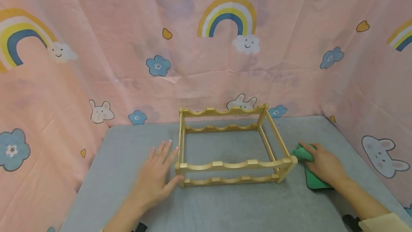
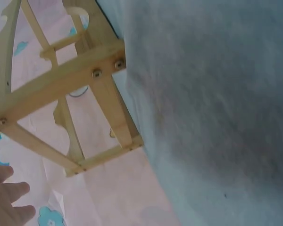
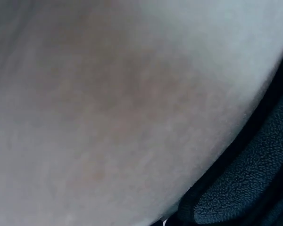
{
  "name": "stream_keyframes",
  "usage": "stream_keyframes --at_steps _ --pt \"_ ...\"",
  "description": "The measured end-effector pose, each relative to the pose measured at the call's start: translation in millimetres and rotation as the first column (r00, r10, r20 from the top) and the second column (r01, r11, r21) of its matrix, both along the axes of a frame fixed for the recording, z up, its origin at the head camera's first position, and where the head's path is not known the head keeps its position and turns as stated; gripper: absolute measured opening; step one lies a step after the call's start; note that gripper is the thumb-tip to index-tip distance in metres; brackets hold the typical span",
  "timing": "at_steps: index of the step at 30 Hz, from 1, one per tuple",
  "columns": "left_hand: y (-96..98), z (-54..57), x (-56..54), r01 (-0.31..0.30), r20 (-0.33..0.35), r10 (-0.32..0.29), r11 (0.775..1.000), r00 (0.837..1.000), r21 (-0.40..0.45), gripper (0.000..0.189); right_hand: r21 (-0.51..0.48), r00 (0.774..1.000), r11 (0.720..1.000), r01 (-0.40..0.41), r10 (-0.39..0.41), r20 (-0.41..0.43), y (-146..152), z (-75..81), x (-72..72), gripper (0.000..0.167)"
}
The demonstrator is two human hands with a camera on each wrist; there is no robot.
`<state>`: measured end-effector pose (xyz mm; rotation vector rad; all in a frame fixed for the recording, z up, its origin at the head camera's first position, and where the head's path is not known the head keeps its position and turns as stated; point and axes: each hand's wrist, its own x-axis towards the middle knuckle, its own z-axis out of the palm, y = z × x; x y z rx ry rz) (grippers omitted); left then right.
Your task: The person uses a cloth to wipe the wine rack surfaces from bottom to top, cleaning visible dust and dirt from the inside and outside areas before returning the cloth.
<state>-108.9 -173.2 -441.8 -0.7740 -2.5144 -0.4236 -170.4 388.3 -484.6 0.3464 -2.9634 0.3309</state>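
Note:
A pale wooden wine rack (image 1: 222, 167) with scalloped rails stands on the grey-blue table. Beside its left end is my left hand (image 1: 157, 174), fingers spread and straight, the thumb close to the lower front corner; whether it touches the wood I cannot tell. Screw heads show on the rack's frame (image 2: 61, 80) in the left wrist view, with my left fingertips (image 2: 14, 193) at the lower left. To the right of the rack, my right hand (image 1: 328, 165) grips a bunched green cloth (image 1: 317, 182) against the rack's right front corner. Part of the cloth hangs below the palm.
The grey-blue tabletop (image 1: 231, 207) extends around the rack. A pink curtain (image 1: 193, 81) printed with rainbows, flowers and rabbits hangs behind and at both sides. The right wrist view is mostly a blurred pale surface, with a black strap (image 3: 245, 179) at its edge.

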Motion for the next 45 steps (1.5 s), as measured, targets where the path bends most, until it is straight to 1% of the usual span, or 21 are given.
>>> stream_keyframes --at_steps 4,9,15,21,23,27,28,29,30,32,33,35,36,38,40,41,43,45 --pt "8.3 -2.7 0.2 0.054 -0.046 -0.053 0.998 0.998 0.029 0.080 -0.028 0.998 1.000 -0.010 0.008 -0.063 1.0 3.6 4.9 0.059" --pt "16.1 -5.4 -1.0 0.113 -0.092 -0.106 0.991 0.990 0.067 0.074 -0.049 0.991 0.999 -0.015 0.009 -0.134 1.3 14.0 11.8 0.061" --pt "20.1 -6.8 -3.2 0.182 -0.168 -0.161 0.975 0.973 0.123 0.064 -0.048 0.980 0.998 -0.030 0.019 -0.200 -2.5 31.1 18.3 0.066" --pt "22.4 -6.5 -3.4 0.233 -0.236 -0.190 0.957 0.953 0.173 0.044 -0.049 0.957 0.998 -0.047 0.030 -0.290 -5.6 45.5 26.8 0.075" --pt "23.2 -6.7 -2.7 0.242 -0.252 -0.193 0.953 0.948 0.184 0.038 -0.042 0.942 0.997 -0.065 0.047 -0.333 -6.7 49.0 29.9 0.078" --pt "24.0 -8.0 -1.3 0.247 -0.269 -0.189 0.948 0.944 0.201 0.033 -0.017 0.888 0.991 -0.132 0.111 -0.445 -9.2 53.7 35.7 0.074" --pt "24.1 -8.2 -0.9 0.247 -0.266 -0.189 0.947 0.945 0.205 0.033 -0.017 0.873 0.989 -0.146 0.121 -0.473 -10.1 54.9 37.1 0.071" --pt "24.1 -8.2 -0.9 0.250 -0.270 -0.190 0.945 0.944 0.209 0.033 -0.019 0.858 0.987 -0.160 0.129 -0.498 -10.9 56.1 38.4 0.064" --pt "24.0 -8.3 -1.0 0.253 -0.272 -0.192 0.944 0.943 0.211 0.033 -0.018 0.840 0.985 -0.173 0.138 -0.524 -11.8 57.4 39.5 0.051" --pt "23.8 -7.7 -1.3 0.258 -0.278 -0.195 0.943 0.941 0.212 0.033 -0.025 0.819 0.983 -0.184 0.139 -0.557 -14.2 60.6 41.3 0.038" --pt "23.6 -7.2 -1.5 0.260 -0.278 -0.197 0.942 0.940 0.212 0.033 -0.025 0.807 0.981 -0.190 0.142 -0.573 -15.2 62.4 41.9 0.038" --pt "23.4 -6.3 -1.8 0.267 -0.277 -0.204 0.939 0.939 0.215 0.033 -0.017 0.784 0.979 -0.201 0.150 -0.602 -17.1 65.6 42.7 0.050" --pt "23.2 -5.8 -1.8 0.270 -0.274 -0.207 0.938 0.939 0.217 0.032 -0.011 0.777 0.979 -0.202 0.153 -0.610 -18.3 67.3 43.4 0.055" --pt "22.9 -5.2 -1.9 0.276 -0.265 -0.214 0.935 0.940 0.221 0.029 -0.001 0.761 0.978 -0.209 0.162 -0.628 -20.7 70.1 44.9 0.060" --pt "22.4 -4.9 -2.0 0.282 -0.252 -0.223 0.932 0.942 0.227 0.024 0.011 0.744 0.976 -0.218 0.173 -0.645 -23.6 72.2 46.8 0.061" --pt "22.3 -4.7 -2.1 0.285 -0.248 -0.227 0.931 0.942 0.229 0.021 0.017 0.735 0.976 -0.219 0.176 -0.655 -25.6 73.3 48.2 0.065" --pt "22.1 -4.7 -2.1 0.290 -0.244 -0.233 0.930 0.941 0.228 0.018 0.015 0.720 0.974 -0.226 0.178 -0.671 -29.6 74.2 50.8 0.065" --pt "21.9 -4.9 -1.8 0.290 -0.239 -0.235 0.930 0.942 0.228 0.017 0.010 0.710 0.974 -0.227 0.172 -0.683 -33.8 75.3 53.9 0.064"
